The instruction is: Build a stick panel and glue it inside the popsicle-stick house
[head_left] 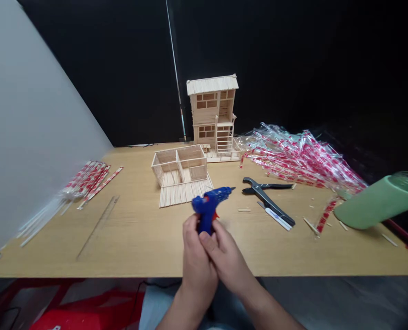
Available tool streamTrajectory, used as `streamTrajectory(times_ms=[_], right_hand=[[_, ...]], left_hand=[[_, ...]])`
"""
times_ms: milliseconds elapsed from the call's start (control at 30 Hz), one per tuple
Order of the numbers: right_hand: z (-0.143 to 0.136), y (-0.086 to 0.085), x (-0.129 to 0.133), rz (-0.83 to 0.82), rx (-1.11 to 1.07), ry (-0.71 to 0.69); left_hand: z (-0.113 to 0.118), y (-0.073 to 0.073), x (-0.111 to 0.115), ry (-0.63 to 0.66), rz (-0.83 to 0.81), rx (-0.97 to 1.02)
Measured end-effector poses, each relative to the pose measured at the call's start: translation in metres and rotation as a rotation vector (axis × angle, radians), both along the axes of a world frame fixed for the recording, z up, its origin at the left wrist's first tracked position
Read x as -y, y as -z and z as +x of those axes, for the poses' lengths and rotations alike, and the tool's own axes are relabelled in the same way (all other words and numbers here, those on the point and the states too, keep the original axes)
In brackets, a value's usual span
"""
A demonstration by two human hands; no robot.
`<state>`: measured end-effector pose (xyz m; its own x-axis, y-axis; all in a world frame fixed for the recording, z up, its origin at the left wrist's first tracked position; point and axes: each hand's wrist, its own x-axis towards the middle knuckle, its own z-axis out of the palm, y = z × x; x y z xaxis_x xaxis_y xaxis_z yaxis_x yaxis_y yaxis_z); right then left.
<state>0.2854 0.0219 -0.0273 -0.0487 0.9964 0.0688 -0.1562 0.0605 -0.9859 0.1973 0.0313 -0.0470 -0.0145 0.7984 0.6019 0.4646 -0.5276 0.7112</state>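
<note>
A blue glue gun (207,208) with a red trigger is held upright over the table's front part, its dark nozzle pointing right. My left hand (196,256) is wrapped round the handle from the left. Against its other side, my right hand (228,256) is closed on the handle too, thumb across the front. Behind the gun lies a low stick structure (179,167) with two open compartments and a slatted floor. A two-storey stick house (212,114) with a roof and ladder stands farther back.
Wrapped sticks (90,181) and clear glue sticks (42,220) lie left, near a transparent ruler (99,224). Black cutters (267,197) and a white-handled knife (278,219) lie right of the hands. Beyond are crumpled wrappers (293,151) and a green cup (379,204).
</note>
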Motion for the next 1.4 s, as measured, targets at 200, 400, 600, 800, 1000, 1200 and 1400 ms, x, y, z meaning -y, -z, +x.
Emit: streamTrajectory(times_ms=[200, 400, 600, 800, 1000, 1200, 1400], right_hand=[[0.048, 0.019, 0.002, -0.134, -0.309, 0.130], [0.076, 0.027, 0.006, -0.207, -0.628, 0.275], [0.079, 0.043, 0.014, -0.226, -0.589, 0.177], [0.084, 0.059, 0.022, -0.214, -0.344, 0.001], [0.088, 0.059, 0.026, -0.202, -0.268, -0.038], [0.084, 0.062, 0.026, -0.205, -0.333, 0.002], [0.086, 0.059, 0.028, -0.204, -0.372, -0.053]], left_hand=[[0.023, -0.013, 0.002, 0.456, -0.040, -0.144], [0.006, -0.034, -0.097, 0.171, 0.049, -0.376], [0.007, -0.041, -0.185, -0.074, -0.061, -0.768], [0.022, -0.047, -0.206, -0.153, -0.134, -1.071], [0.020, -0.048, -0.218, -0.172, -0.169, -1.088], [0.015, -0.052, -0.216, -0.114, -0.107, -1.009], [-0.007, -0.059, -0.183, -0.083, -0.055, -0.695]])
